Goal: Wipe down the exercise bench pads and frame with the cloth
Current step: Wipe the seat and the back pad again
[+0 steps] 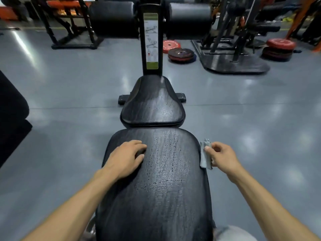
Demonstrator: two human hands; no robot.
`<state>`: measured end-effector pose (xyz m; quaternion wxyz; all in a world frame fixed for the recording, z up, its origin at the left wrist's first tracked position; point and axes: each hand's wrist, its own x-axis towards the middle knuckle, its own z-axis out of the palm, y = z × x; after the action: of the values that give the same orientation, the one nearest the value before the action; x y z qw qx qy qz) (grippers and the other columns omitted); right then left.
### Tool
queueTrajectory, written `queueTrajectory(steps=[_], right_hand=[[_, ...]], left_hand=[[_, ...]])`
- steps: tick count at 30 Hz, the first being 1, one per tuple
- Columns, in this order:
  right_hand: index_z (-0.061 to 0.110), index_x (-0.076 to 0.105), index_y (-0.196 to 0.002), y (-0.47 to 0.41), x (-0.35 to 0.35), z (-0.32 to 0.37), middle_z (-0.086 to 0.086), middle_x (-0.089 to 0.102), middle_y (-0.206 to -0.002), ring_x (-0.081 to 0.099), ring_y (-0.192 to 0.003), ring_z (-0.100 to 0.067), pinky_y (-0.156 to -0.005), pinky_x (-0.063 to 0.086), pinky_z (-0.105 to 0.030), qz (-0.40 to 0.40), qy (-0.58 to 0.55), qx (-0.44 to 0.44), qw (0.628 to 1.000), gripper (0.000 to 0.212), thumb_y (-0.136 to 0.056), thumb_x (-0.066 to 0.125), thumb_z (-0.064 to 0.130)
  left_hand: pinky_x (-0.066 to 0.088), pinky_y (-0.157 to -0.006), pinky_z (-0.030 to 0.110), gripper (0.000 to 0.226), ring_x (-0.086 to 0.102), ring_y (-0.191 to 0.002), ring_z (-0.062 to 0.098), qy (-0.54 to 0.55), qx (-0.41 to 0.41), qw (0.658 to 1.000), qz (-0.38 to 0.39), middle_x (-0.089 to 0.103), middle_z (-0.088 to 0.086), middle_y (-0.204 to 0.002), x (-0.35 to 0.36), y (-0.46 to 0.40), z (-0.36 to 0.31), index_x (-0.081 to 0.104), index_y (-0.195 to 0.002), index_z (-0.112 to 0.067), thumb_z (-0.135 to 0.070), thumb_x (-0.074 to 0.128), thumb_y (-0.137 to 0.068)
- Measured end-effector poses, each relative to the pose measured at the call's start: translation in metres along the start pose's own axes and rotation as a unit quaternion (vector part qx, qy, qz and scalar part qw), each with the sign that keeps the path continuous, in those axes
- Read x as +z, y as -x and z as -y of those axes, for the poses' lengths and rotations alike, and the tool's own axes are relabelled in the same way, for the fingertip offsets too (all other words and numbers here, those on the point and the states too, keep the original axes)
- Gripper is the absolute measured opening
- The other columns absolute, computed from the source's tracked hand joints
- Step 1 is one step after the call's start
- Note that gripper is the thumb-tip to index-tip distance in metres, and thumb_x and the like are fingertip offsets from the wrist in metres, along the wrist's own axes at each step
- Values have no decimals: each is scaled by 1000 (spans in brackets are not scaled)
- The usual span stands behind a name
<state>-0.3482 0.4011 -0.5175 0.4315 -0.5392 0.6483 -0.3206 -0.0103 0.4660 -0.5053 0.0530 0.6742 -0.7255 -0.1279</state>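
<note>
Both forearms are bare with no sleeves, and a grey garment point(232, 233) covers one knee.

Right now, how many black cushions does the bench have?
2. The long back pad lies nearest, under the left hand. The smaller seat pad sits just beyond it, before the upright post. Others may be hidden.

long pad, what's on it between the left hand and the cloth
Nothing: in the head view, only the bare, streaked long pad lies between the left hand and the cloth in the right hand.

back pad point(161, 180): glossy cracked vinyl; cloth point(205, 156): grey soft fabric; floor point(69, 94): smooth, shiny
</note>
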Motion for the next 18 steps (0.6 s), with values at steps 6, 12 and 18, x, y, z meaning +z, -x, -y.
queueTrajectory(steps=[6,12,18], right_hand=[[19,68,-91,-82,25,42,7,66,-84,59,-75,-15,-66,48,-29,-56,66,-93,992,11,-98,65,27],[17,66,-99,-146,58,70,-1,63,-89,57,-82,-20,-76,46,-37,-131,195,-261,936,13,-100,62,29],[16,66,-110,-135,82,46,2,54,-103,53,-89,-20,-73,46,-34,-39,327,-414,849,15,-98,66,26]], left_hand=[[32,-119,38,62,44,-143,23,-5,60,994,-92,50,-4,-154,-3,-67,10,62,-140,-26,-54,28,-97],[39,-117,49,57,42,-146,23,-22,112,987,-117,48,-5,-156,18,-108,10,62,-141,-27,-50,26,-103],[42,-111,49,47,45,-143,20,12,124,978,-169,50,-10,-154,34,-114,20,68,-134,-30,-46,36,-103]])
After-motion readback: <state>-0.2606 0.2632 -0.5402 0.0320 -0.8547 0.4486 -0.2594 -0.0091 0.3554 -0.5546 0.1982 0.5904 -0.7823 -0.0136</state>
